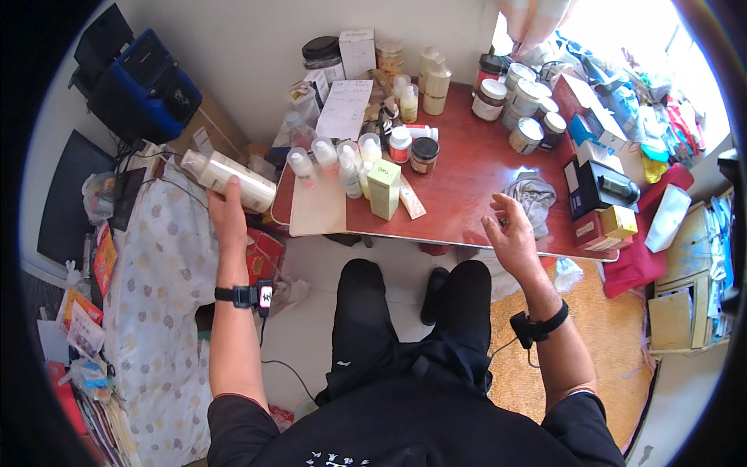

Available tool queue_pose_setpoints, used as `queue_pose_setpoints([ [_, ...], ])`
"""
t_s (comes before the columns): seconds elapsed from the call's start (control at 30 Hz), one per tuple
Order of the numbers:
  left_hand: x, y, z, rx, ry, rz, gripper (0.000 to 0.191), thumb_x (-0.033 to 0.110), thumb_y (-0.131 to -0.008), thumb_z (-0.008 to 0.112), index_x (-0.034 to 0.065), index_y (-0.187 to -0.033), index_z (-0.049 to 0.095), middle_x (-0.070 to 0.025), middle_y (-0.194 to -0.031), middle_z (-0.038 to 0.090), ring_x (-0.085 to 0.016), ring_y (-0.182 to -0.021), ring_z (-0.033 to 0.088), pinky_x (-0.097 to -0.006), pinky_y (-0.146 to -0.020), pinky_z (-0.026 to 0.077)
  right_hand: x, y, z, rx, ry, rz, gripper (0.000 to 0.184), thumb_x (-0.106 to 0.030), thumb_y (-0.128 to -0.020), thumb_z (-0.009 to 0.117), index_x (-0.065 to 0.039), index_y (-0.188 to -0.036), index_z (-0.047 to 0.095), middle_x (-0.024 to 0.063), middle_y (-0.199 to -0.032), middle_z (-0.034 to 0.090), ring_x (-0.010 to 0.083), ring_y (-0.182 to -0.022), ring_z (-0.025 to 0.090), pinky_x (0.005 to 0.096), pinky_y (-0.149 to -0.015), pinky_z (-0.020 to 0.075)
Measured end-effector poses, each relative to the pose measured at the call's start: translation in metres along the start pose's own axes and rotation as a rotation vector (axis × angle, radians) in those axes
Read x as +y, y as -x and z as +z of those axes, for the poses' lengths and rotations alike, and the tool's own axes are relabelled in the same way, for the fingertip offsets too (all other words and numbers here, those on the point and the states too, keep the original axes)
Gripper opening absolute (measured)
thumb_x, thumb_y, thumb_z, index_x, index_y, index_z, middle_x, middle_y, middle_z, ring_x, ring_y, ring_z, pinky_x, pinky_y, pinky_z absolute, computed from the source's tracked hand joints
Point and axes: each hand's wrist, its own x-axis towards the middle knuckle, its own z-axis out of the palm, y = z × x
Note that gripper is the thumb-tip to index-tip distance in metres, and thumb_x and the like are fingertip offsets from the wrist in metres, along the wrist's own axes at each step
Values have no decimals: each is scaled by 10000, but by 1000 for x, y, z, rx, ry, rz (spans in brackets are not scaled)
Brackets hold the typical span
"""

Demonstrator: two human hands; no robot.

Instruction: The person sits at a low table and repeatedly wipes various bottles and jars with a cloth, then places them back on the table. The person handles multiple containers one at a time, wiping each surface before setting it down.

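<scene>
Off the table's left end, my left hand grips a cream-coloured bottle with a clear cap, tilted on its side. My right hand hovers over the table's front right part, fingers apart and holding nothing. Just beyond it lies a crumpled grey cloth on the red-brown tabletop. Between the hands stand a pale green box, a cream tube lying flat, a dark-lidded jar, a white-capped red-labelled bottle and several clear-capped bottles.
Pump bottles and a handwritten sheet are at the back. White-lidded jars cluster at the right rear, near stacked boxes along the right edge. A patterned cloth covers a surface at left. Cables hang from both wrist straps.
</scene>
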Motion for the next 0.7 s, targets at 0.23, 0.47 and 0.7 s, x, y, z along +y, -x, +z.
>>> queue_pose_setpoints([
  [0.23,96,57,16,-223,653,-210,610,489,-1102,536,11,-1479,543,-149,-1263,715,-269,-1116,724,-419,-999,604,50,-27,-20,191,619,-32,669,-271,-929,792,-73,-1521,550,241,-1505,568,439,-1420,508,567,-1184,424],
  [0.47,151,137,75,-445,819,-443,658,527,-1114,448,-19,-1465,554,-206,-1177,737,-271,-992,759,-405,-876,650,114,-29,-28,34,652,48,461,-271,-939,757,-55,-1335,659,242,-1442,617,464,-1367,541,526,-1125,475],
  [0.7,155,180,131,-631,933,-570,721,634,-1123,456,7,-1467,548,-221,-1222,729,-295,-1009,768,-446,-814,684,95,-17,-45,262,-149,306,278,-203,-1012,676,9,-1191,694,162,-1016,779,288,-893,759,421,-820,597],
])
